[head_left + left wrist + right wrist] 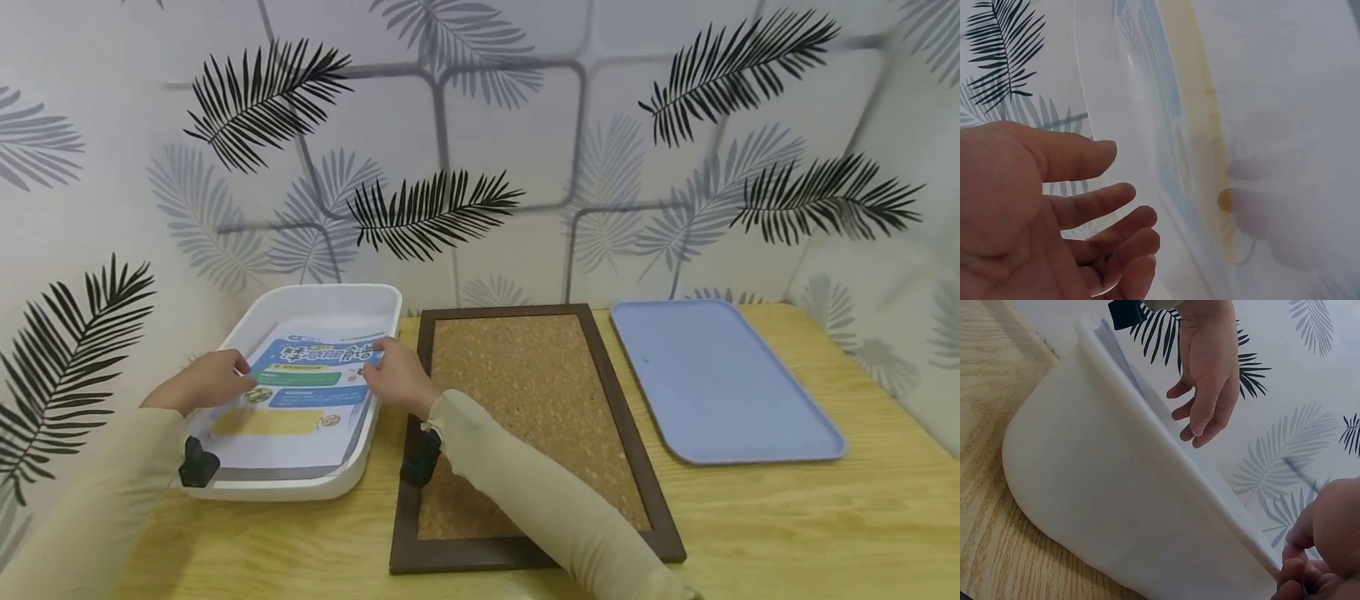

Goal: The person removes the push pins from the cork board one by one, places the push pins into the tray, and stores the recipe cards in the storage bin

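A printed sheet (307,400) with blue, green and yellow blocks lies in a white plastic tub (330,490) at the left of the table, over more paper. By the sheet's upper right corner, my right hand (401,377) pinches its edge beside the tub's rim. In the right wrist view, the curled fingers (1297,575) of that hand sit right at the rim. My left hand (206,382) hovers at the sheet's left side. Its fingers (1116,206) are loosely bent with nothing between them, thumb apart, in the left wrist view. A faint hand shape shows on the sheet.
A cork board (525,400) in a dark brown frame lies to the right of the tub, under my right forearm. Farther right lies a pale blue tray (720,383). The wooden table (825,517) meets a wall (517,133) with leaf patterns behind.
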Available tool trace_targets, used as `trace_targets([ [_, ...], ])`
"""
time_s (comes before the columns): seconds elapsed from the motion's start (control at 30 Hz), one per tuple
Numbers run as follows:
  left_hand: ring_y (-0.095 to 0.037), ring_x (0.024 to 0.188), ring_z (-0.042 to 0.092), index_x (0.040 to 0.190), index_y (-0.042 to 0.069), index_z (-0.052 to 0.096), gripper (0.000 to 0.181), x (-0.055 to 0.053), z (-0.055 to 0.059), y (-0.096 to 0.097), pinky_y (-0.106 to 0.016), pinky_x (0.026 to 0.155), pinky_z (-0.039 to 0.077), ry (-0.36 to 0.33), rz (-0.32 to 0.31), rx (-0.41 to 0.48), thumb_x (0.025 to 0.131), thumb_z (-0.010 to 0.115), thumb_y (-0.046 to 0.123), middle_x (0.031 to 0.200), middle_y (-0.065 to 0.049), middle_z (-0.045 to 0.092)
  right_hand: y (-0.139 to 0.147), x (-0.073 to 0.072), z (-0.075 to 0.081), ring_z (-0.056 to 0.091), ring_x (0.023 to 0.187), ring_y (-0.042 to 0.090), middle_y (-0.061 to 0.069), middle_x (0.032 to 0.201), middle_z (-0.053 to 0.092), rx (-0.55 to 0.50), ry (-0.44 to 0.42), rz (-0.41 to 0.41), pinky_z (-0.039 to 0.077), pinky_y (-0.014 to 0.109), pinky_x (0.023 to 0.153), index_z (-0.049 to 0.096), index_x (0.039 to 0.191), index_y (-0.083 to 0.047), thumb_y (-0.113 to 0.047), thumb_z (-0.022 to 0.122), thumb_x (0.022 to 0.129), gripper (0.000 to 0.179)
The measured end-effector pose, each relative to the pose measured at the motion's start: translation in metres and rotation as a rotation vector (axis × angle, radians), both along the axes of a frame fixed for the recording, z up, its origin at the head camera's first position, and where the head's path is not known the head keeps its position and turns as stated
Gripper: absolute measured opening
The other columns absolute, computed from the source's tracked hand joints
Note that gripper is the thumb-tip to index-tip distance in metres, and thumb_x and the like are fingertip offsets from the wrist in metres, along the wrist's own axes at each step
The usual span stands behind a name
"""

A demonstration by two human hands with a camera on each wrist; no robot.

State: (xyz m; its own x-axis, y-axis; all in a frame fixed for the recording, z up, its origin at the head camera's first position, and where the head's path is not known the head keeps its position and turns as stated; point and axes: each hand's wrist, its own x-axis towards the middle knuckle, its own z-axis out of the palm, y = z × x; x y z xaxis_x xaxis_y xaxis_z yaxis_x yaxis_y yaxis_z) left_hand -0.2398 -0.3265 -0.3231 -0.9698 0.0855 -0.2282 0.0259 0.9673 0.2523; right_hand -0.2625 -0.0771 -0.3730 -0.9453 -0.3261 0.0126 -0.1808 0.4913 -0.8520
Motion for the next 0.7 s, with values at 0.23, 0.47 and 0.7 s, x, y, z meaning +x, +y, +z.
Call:
trace_targets([
  [0.23, -0.030, 0.076, 0.054, 0.100, -0.016, 0.051, 0.040, 0.002, 0.002, 0.012, -0.041, 0.068, 0.045, 0.042, -0.085, -0.011, 0.085, 0.055, 0.021, 0.090, -0.026, 0.060, 0.006, 0.001, -0.009, 0.051, 0.066, 0.013, 0.004, 0.085, 0.056, -0.091, -0.038, 0.000, 0.042, 0.020, 0.052, 0.050, 0.122, -0.007, -0.019, 0.052, 0.091, 0.033],
  [0.47, -0.031, 0.080, 0.058, 0.102, -0.016, 0.053, 0.042, 0.004, -0.002, 0.031, -0.043, 0.072, 0.047, 0.074, -0.175, -0.011, 0.086, 0.056, 0.023, 0.093, -0.026, 0.061, 0.011, 0.006, -0.011, 0.049, 0.065, 0.012, 0.002, 0.084, 0.053, -0.108, -0.033, 0.009, 0.041, 0.020, 0.053, 0.051, 0.120, -0.009, -0.020, 0.049, 0.092, 0.030],
  [0.7, -0.030, 0.081, 0.057, 0.101, -0.014, 0.054, 0.041, 0.011, -0.003, 0.053, -0.043, 0.073, 0.046, 0.125, -0.223, 0.001, 0.085, 0.059, 0.023, 0.094, -0.025, 0.062, 0.010, 0.011, -0.008, 0.048, 0.066, 0.012, 0.002, 0.085, 0.053, -0.101, -0.089, 0.020, 0.039, 0.021, 0.054, 0.050, 0.118, -0.009, -0.020, 0.051, 0.092, 0.028],
])
